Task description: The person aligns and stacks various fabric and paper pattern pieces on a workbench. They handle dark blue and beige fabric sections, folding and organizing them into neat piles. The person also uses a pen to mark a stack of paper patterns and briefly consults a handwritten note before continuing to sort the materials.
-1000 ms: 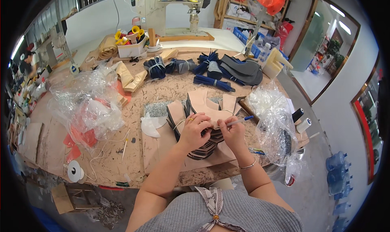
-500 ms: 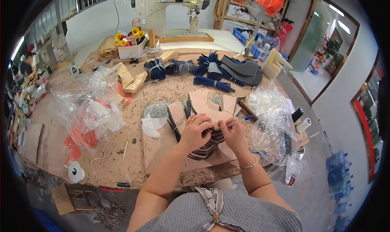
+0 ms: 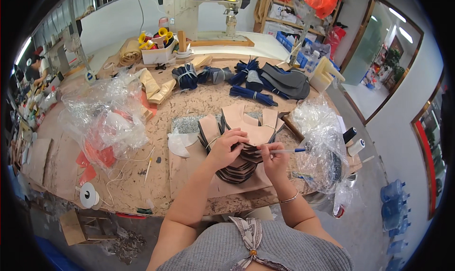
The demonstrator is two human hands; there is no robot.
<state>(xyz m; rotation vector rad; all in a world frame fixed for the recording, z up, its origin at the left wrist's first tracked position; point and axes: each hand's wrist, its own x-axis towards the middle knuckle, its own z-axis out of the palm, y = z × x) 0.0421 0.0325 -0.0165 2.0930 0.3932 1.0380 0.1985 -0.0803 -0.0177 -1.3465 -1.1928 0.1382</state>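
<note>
Pen (image 3: 289, 151): swung nearly level
Right hand (image 3: 276, 161): fingers pinched around it
Left hand (image 3: 227, 148): fingers gripping stacked pieces (image 3: 253, 132) near worktop's (image 3: 156, 188) near edge
Layers (image 3: 249, 154): best fanned evenly

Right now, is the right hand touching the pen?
Touching: the head view shows the right hand gripping the pen between thumb and fingers, its blue end sticking out.

The tan table (image 3: 195, 106) bears crumpled plastic (image 3: 318, 128), navy bundles (image 3: 252, 95) and probably a hammer (image 3: 294, 128).
</note>
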